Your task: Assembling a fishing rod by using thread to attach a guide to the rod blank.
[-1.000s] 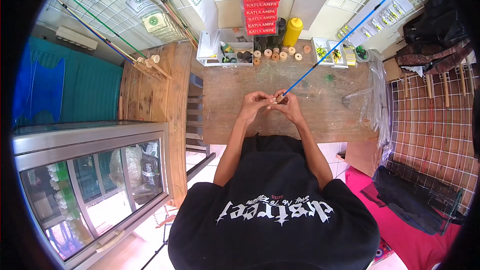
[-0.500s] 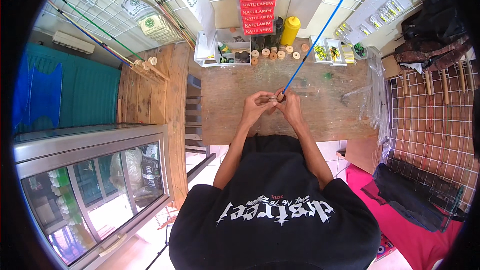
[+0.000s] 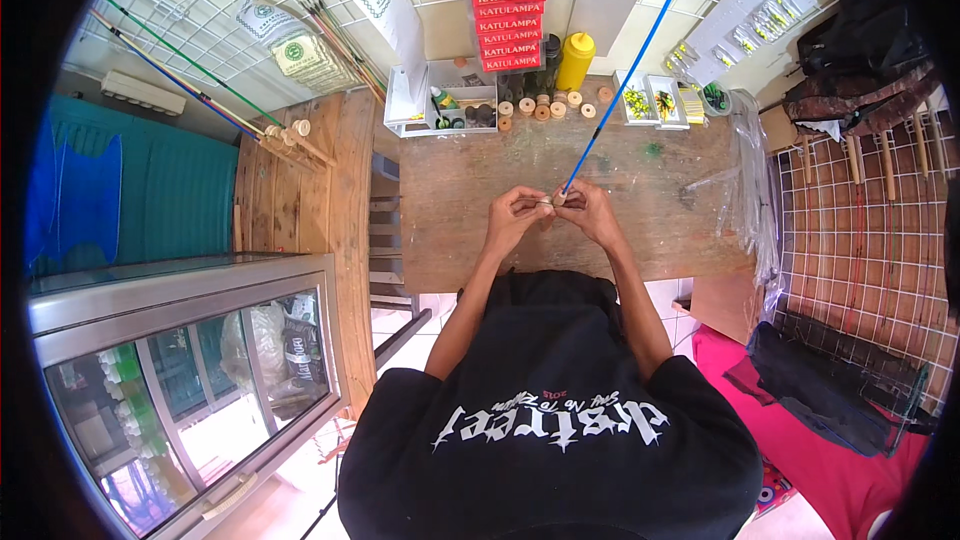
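Both my hands meet over the wooden workbench (image 3: 480,165). A blue fishing rod (image 3: 628,70) slants up and away to the right from them, its tan butt end (image 3: 561,197) between the fingertips of my right hand (image 3: 594,213). My left hand (image 3: 511,212) is closed, thumb and fingers pinching a small round wooden piece (image 3: 547,201) right beside that butt end. The fingers partly cover both parts, so I cannot tell whether the two are joined.
Several wooden spools (image 3: 543,112) line the back of the bench, near a yellow squeeze bottle (image 3: 575,62). White trays (image 3: 655,105) hold small yellow items at the back right. Clear plastic sheeting (image 3: 752,180) hangs over the right edge. A glass-fronted cabinet (image 3: 190,380) stands at left.
My right hand has shifted slightly right, and its fingers uncover more of the rod's butt end. The left hand keeps its pinch. The whole view has moved a little.
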`<action>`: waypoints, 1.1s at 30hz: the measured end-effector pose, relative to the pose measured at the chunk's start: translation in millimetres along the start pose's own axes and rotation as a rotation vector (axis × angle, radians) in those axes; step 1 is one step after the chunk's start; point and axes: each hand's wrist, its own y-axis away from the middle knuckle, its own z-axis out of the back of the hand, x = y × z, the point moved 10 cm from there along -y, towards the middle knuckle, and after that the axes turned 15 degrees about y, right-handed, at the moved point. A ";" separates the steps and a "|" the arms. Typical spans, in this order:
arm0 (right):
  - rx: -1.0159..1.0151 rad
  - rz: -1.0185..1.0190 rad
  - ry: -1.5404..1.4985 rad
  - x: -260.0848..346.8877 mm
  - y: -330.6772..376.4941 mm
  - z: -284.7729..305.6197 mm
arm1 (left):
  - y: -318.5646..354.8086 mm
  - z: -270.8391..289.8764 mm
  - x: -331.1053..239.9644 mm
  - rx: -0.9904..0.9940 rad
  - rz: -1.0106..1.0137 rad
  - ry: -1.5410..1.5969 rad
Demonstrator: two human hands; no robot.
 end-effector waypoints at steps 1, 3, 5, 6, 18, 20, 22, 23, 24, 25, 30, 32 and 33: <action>-0.003 -0.001 0.000 -2.6 0.6 0.3 | -0.4 -1.3 1.9 0.017 0.015 0.017; -0.013 0.013 -0.044 -3.3 1.5 0.0 | -0.9 -1.8 4.4 0.034 0.025 0.038; 0.002 -0.030 -0.042 -5.1 3.1 -1.1 | -0.3 -3.7 5.0 0.052 0.037 0.059; 0.017 -0.073 -0.040 -7.1 4.0 -2.3 | 0.5 -4.5 3.7 0.053 0.035 0.055; -0.122 0.075 0.236 29.7 1.7 6.3 | 2.2 -13.1 -18.5 0.123 -0.027 -0.020; -0.108 0.081 0.206 30.1 -0.5 5.9 | 2.2 -12.9 -26.1 0.104 -0.059 -0.063; -0.093 0.084 0.176 30.7 -2.1 5.2 | 0.2 -6.3 -24.9 0.038 0.001 -0.220; -0.086 0.092 0.186 32.2 -3.0 5.5 | -0.3 -9.8 -29.5 0.040 0.001 -0.220; -0.080 0.099 0.196 33.7 -3.3 5.6 | -0.9 -12.3 -32.9 0.028 0.011 -0.276; -0.082 0.098 0.196 34.1 -2.5 6.2 | -1.1 -15.2 -36.0 0.017 0.022 -0.332; -0.110 0.073 0.044 23.2 -3.1 9.7 | -4.5 -30.5 -46.2 0.065 -0.099 -0.441; -0.112 0.074 0.077 18.8 -2.6 10.0 | -5.5 -36.1 -47.2 0.087 -0.100 -0.483; -0.112 0.075 0.110 18.0 -2.3 9.8 | -5.3 -40.7 -53.3 0.082 -0.143 -0.564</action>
